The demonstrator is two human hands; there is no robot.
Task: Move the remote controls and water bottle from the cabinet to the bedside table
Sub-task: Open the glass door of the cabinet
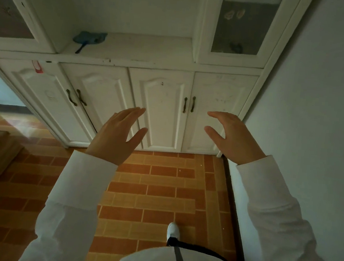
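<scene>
Both empty hands, left hand (115, 134) and right hand (234, 136), spread wide before white cabinet (158, 108); orange-tiled floor (151, 191) below.

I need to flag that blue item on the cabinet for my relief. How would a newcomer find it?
Start at the white cabinet facing the person. Above its four lower doors is an open counter shelf; look at that shelf's left end. The blue object with a thin dark handle lies there, the only thing on the shelf.

Long white sleeves (78, 186) with folded cuffs cover both arms; a white top (dark strap across it) and white shoe (173, 230) show below.
</scene>
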